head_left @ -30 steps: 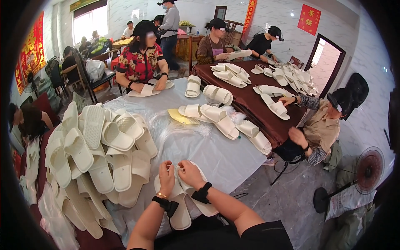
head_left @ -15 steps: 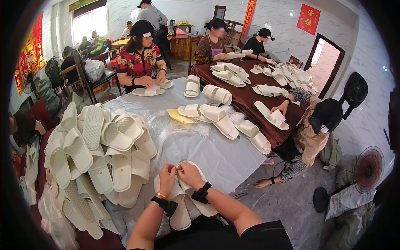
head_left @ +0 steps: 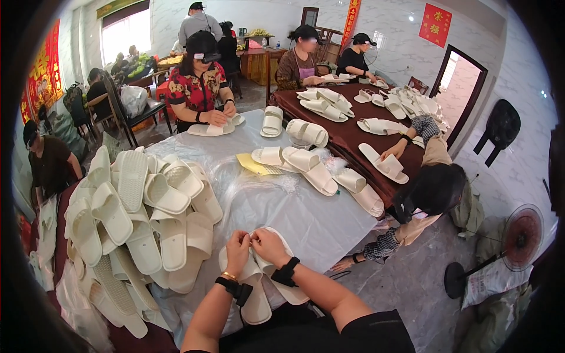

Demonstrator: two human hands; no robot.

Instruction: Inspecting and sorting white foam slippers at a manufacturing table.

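Note:
At the near edge of the table, my left hand [head_left: 236,250] and my right hand [head_left: 268,244] meet, fingertips pinching the top of a pair of white slippers [head_left: 259,294] that lies under them. Both wrists wear black bands; the left also has a gold bangle. The slippers rest on a clear plastic sheet over the pale tablecloth [head_left: 306,217]. To my left rises a big pile of white slippers [head_left: 135,217], several of them stacked sole up.
More slippers [head_left: 312,167] and a yellow card [head_left: 256,165] lie mid-table. A person in a red floral top [head_left: 200,88] works opposite. Another person bends down at the right [head_left: 424,194] beside a dark red table [head_left: 353,126] with slippers. A floor fan [head_left: 518,235] stands at right.
My hands stay on the slippers with little movement. The person at the right has bent lower toward the floor, one arm still reaching onto the dark red table.

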